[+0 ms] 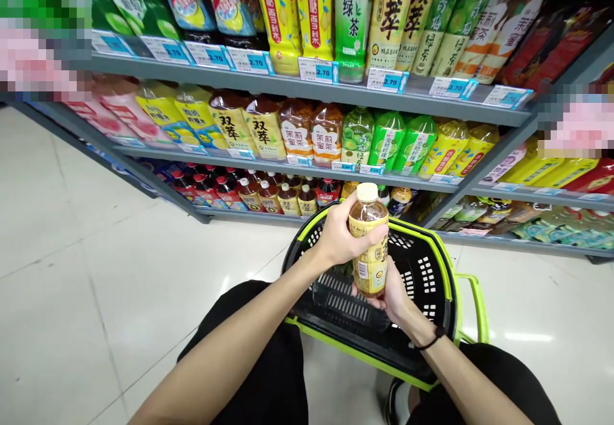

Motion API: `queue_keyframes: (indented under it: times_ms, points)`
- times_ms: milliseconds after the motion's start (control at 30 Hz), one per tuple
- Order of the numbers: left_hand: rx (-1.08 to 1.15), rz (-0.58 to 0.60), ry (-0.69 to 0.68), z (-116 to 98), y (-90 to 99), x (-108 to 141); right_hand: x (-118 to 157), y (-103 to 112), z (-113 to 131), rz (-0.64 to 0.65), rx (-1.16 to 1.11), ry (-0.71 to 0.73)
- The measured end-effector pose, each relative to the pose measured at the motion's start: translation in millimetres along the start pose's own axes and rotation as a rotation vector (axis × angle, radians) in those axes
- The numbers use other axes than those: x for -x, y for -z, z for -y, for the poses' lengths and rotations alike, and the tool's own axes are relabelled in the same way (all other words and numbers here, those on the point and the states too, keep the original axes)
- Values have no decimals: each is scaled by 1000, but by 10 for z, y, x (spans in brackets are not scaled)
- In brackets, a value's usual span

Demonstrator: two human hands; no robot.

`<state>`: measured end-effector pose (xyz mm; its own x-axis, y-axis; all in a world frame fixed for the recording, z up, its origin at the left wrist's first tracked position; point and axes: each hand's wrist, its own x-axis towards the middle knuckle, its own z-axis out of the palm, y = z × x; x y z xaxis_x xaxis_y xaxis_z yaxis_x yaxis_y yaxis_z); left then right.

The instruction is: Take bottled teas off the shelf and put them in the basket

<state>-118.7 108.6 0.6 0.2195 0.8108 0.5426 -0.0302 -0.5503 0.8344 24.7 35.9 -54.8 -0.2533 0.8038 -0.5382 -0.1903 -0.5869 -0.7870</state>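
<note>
A bottle of brown tea (369,246) with a yellow label and a pale cap stands nearly upright between my hands, above a black shopping basket (432,271) with lime-green trim. My left hand (341,232) wraps the bottle's upper part, its thumb across the label. Beneath, my right hand (391,294) cups the base, with fingers partly hidden behind the bottle. A dark band circles my right wrist. Inside the basket, slotted walls and floor show; the bottle and hands cover part of it.
Drink shelves (307,89) cross the view ahead, packed with bottles and edged with price tags (318,71). Tea bottles with similar yellow labels (265,128) sit on the middle shelf. The basket's green handle (476,307) sticks out right. My knees flank the basket above the tiled floor (62,252).
</note>
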Motion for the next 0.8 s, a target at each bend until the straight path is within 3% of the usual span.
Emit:
queue_keyframes:
  times_ms: [333,800]
  points:
    - [141,-95,-24,176,14,-82,68,-13,-12,-13,126,17]
    - [109,-78,-12,179,21,-65,21,-7,-86,-4,133,48]
